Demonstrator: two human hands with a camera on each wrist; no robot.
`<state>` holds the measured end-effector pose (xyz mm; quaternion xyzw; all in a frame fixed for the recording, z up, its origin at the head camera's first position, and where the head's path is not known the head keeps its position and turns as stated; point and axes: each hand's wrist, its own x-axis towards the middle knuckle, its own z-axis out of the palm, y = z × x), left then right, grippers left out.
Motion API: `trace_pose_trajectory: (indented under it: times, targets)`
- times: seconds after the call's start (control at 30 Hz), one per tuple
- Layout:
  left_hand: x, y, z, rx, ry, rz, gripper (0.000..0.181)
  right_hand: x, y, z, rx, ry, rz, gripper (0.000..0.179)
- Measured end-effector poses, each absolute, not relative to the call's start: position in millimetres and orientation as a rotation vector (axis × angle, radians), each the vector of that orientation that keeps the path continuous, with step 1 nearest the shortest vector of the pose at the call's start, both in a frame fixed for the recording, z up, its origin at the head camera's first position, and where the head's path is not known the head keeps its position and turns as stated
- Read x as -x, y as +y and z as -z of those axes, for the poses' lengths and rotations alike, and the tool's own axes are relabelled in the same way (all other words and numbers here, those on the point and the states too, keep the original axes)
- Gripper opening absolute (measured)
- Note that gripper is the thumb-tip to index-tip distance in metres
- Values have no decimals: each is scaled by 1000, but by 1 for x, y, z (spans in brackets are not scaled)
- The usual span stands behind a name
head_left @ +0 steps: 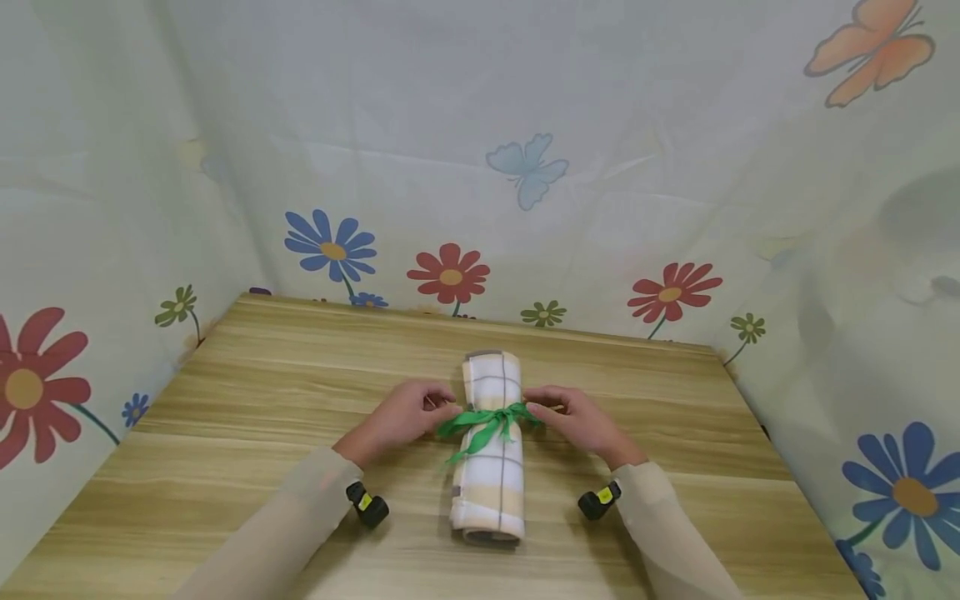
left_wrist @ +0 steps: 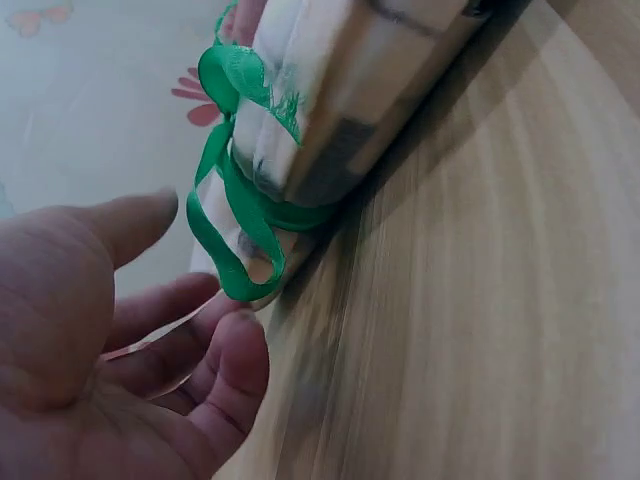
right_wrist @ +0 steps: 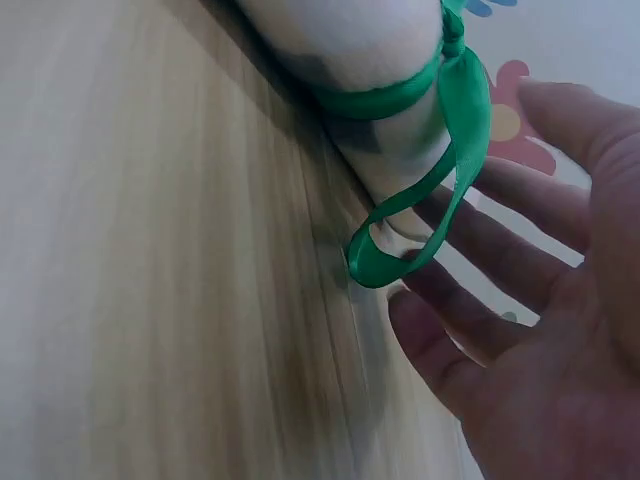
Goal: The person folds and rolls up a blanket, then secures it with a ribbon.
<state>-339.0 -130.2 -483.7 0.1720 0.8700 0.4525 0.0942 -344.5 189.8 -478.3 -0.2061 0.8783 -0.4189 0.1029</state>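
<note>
A rolled cloth (head_left: 491, 479), white and cream with thin dark check lines, lies lengthwise on the wooden table. Around its middle runs a green ribbon (head_left: 491, 422), tied in a bow on top with loose tails. My left hand (head_left: 408, 417) is at the roll's left side, thumb apart from the loosely bent fingers; the fingertips are right at the left bow loop (left_wrist: 240, 285). On the other side, my right hand (head_left: 581, 421) has its thumb spread away, and its fingers lie beside and behind the right loop (right_wrist: 375, 268). Neither hand pinches the ribbon.
The wooden table (head_left: 262, 392) extends around the roll on all sides. A pale curtain (head_left: 420, 125) printed with flowers and butterflies encloses its back and sides. Each wrist wears a small black camera, the left camera (head_left: 367, 506) and the right camera (head_left: 598, 501).
</note>
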Motion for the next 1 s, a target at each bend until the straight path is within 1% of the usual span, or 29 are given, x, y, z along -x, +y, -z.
trace_pose_trajectory:
  times: [0.1,0.23,0.3,0.4,0.5,0.7,1.0]
  targets:
    - [341,-126,484,-583,2575,-1262,17,348,189,481,618,2572,1216,34]
    - [346,-121,486,-633,2516,-1244,16,351,188,482,624,2523,1235,25]
    - [348,-121,487,-641,2487,-1243,17,352,187,483,623,2501,1245,26]
    - [350,-123,486,-662,2458,-1229,23,351,187,483,589,2461,1276,35]
    - [351,-127,486,-664,2425,-1236,27,351,188,483,540,2436,1309,39]
    - [351,-132,489,-589,2353,-1342,31,350,190,484,491,2386,1376,44]
    - [349,-135,486,-490,2398,-1473,26,346,194,484,465,2462,1308,34]
